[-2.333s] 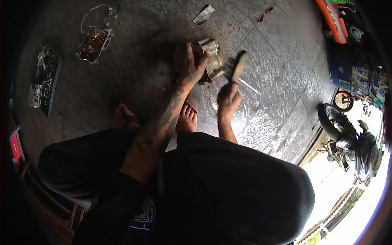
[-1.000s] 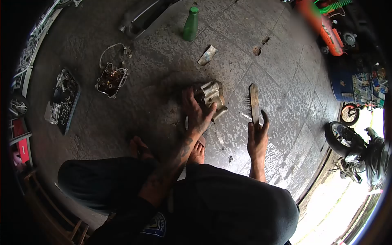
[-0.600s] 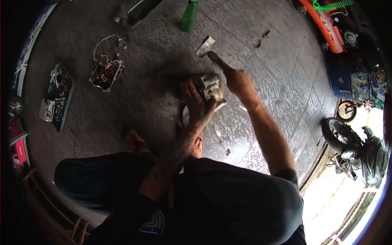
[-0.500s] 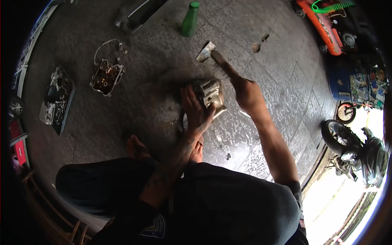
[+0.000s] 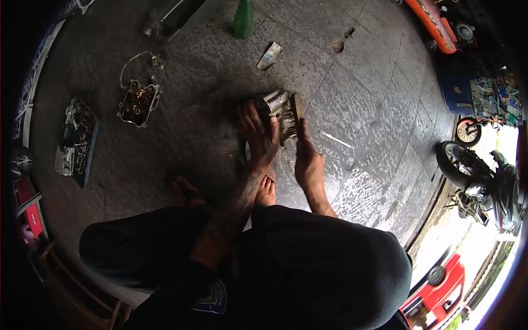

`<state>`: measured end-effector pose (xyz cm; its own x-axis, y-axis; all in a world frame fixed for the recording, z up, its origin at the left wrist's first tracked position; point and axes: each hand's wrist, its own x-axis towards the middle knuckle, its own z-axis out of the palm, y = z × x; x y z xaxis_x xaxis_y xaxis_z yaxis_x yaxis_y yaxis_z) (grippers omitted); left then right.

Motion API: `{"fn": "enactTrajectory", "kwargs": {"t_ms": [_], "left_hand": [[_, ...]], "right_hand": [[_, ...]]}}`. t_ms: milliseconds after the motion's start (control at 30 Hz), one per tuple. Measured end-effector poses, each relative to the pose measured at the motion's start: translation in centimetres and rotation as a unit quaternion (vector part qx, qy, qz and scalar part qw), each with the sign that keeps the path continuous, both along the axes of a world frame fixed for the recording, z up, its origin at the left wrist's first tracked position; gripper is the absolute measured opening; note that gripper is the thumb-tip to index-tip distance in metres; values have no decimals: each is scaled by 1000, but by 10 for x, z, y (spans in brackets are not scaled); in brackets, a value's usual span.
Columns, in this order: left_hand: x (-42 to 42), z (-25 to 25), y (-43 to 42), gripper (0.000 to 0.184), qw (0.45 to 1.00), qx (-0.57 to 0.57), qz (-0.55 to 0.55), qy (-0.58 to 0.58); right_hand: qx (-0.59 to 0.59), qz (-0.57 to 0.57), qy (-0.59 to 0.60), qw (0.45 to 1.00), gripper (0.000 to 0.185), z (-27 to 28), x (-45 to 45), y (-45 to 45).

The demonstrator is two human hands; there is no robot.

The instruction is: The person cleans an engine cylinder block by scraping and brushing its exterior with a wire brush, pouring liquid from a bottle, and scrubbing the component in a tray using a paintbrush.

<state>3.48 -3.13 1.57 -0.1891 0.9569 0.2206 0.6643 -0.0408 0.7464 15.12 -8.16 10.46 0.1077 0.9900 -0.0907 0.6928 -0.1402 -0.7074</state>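
A silvery metal engine part [image 5: 276,103] sits on the floor in front of my feet. My left hand [image 5: 260,138] is wrapped over its left side, thumb along the near face, holding it in place. My right hand [image 5: 309,165] grips a wooden-handled brush [image 5: 298,107], index finger stretched along the handle. The brush's bristles press against the right side of the engine part. Beyond them a small crumpled packet [image 5: 270,56] lies flat on the floor.
A green bottle [image 5: 243,21] stands at the far side. To the left lie an oily engine cover [image 5: 138,104] and a tray [image 5: 89,157] of metal parts. An orange floor jack [image 5: 434,27], a blue drum [image 5: 456,93] and a motorcycle [image 5: 481,184] are on the right.
My right hand has brought the brush from beside the packet back toward me and onto the engine part. My left hand stays on the part. A red vehicle now shows outside at lower right.
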Motion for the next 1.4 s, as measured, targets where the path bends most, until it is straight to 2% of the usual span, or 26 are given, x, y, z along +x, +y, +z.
{"fn": "enactTrajectory", "kwargs": {"t_ms": [67,100,167,200,333,400,433,467,500,533,567,633,667,733,767,833,900,933,1000,1033,1100,1133,1167,1233,1300,1400], "left_hand": [[1,5,1,69,1000,9,7,-21],[1,5,5,69,1000,8,15,-17],[1,6,-1,68,1000,-2,18,-7],[2,5,-9,68,1000,-8,10,-4],[-3,-1,6,68,999,27,22,13],[1,-4,1,66,998,41,36,17],[-2,0,-5,66,999,36,22,18],[-13,2,3,65,1000,12,-16,-6],[-28,4,12,65,998,-12,-49,-27],[-42,-4,18,63,990,-21,-90,-104],[-63,-10,28,63,970,-137,-139,-144],[-81,4,45,68,909,-125,-230,-323],[-89,13,55,68,911,-124,-234,-315],[-96,54,85,78,842,-206,-402,-294],[-95,60,98,78,841,-213,-409,-283],[-88,63,122,87,768,-321,-440,-338],[-74,54,132,90,781,-324,-436,-308],[-68,50,133,87,767,-349,-453,-292],[-62,40,127,80,760,-365,-460,-280],[-58,38,123,77,756,-372,-464,-273],[-57,37,113,72,796,-292,-438,-298],[-54,27,105,64,836,-223,-397,-306],[-54,17,93,64,837,-226,-394,-304],[-47,15,76,63,854,-168,-229,-436],[-38,10,58,68,849,-157,-175,-473],[-24,4,42,55,855,-86,-13,-511]], "right_hand": [[96,23,5,995,55,-3,-10,-4],[96,24,7,995,55,-2,-10,4],[-49,-46,-25,997,58,0,-7,25],[-1,-35,4,999,61,-9,-5,29],[-6,-4,37,999,55,-2,-1,-33],[18,-2,29,999,55,-10,5,-11],[40,-6,18,999,54,-12,8,-6],[-24,-30,0,999,53,-4,8,7],[-16,-31,5,999,53,-5,9,11],[-7,-85,65,994,52,-7,12,12],[9,-124,98,987,51,-15,19,12],[28,-194,166,967,51,-35,28,1],[25,-218,211,953,51,-42,29,-9],[23,-250,277,928,51,-35,22,-22],[-3,-269,312,911,52,-33,19,-28],[-25,-293,356,887,52,-36,10,-30],[-33,-300,345,889,52,-44,-1,-24],[14,-290,318,903,52,-56,-9,-16],[31,-294,293,909,53,-68,-18,-5],[4,-305,331,893,53,-52,-20,6],[54,-298,275,913,53,-53,-23,21],[79,-296,245,920,53,-54,-24,28],[74,-293,251,920,53,-54,-22,34],[85,-250,229,937,52,-59,-12,45],[89,-205,198,954,51,-57,0,43],[102,-178,209,956,48,-6,16,36]]}}
